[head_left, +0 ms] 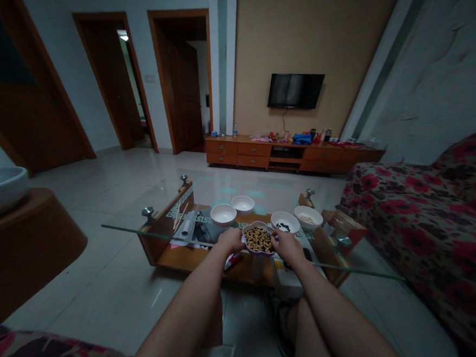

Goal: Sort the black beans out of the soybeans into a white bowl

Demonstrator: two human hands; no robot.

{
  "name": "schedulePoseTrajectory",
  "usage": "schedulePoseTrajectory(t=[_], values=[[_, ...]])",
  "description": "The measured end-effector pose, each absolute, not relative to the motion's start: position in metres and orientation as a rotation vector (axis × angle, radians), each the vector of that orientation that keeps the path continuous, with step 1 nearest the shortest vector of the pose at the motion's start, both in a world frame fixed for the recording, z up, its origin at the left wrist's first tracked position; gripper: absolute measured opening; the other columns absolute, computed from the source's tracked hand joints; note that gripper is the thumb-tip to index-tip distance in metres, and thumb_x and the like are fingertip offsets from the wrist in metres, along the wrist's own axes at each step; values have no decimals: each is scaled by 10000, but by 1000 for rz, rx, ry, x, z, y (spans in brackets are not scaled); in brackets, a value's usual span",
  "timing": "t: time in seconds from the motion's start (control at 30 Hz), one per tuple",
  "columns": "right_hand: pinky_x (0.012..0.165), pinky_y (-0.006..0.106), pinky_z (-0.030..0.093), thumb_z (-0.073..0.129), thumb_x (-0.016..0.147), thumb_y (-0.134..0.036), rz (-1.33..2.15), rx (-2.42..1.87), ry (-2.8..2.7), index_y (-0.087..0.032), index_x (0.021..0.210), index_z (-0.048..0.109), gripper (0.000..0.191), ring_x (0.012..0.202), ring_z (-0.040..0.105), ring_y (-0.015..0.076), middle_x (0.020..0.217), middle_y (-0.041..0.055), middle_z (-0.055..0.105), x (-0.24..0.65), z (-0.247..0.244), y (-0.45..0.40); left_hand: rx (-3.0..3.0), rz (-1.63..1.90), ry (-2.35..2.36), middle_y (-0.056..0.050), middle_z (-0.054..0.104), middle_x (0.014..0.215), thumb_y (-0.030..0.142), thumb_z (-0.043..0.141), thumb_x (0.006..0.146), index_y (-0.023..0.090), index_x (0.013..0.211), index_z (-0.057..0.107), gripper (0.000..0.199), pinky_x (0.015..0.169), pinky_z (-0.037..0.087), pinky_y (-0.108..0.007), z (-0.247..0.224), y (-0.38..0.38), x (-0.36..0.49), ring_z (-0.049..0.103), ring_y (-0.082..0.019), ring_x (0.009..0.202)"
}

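**Two-handed hold on a loaded dish, bowls crowding close**

Lower centre: your left hand (pixel 231 241) and right hand (pixel 288 245) are gripping opposite sides of a scalloped purple dish (pixel 261 254), thumbs and fingers closing on its rim; the undersides of the grip are hiding from view. The dish is sitting at frame centre, by the near edge of the glass tabletop (pixel 263 194); whether it is resting on the glass, you cannot tell from here. Small tan and dark pieces are covering its floor, so you are doing best by keeping the rim level and both hands pressing evenly.

Just beyond, right of centre: a bowl with black pieces (pixel 292 224) is standing close behind your right fingers; knocking it is the likeliest slip. Beside it, a bowl with pale pieces (pixel 314 215) is standing farther right. Left of these, two more white bowls (pixel 223 215) are flanking the space ahead.

Under the glass, left, thin sticks (pixel 181 216) are lying among papers. Far off, upper right, a television (pixel 296 91) is hanging above a long cabinet (pixel 252 149).
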State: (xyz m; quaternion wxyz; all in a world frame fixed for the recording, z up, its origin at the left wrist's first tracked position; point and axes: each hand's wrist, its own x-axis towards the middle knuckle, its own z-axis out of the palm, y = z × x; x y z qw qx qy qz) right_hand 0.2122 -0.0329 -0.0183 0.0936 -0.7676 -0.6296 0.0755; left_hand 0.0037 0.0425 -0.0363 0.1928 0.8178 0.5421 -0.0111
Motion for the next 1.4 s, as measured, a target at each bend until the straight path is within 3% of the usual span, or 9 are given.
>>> schedulePoseTrajectory(t=[1.07,1.4], values=[[797,287,466,450,1021,-342,194,-2235,-1913,-252,1185,699,312,1013,711,222,1109,90,760,210,-14,-36,2287,-30,1522,-135,749,1217,437,719,818,242,1186,741,417,921,570,-340,-31,39,3,705,-310,1134],[746,272,447,399,1059,-341,-115,-2336,-1706,-233,1232,675,343,928,733,215,1043,104,775,211,-7,-38,2329,-40,1489,-150,744,1231,420,674,840,217,1177,741,399,917,584,-398,-30,38,3,706,-340,1136]])
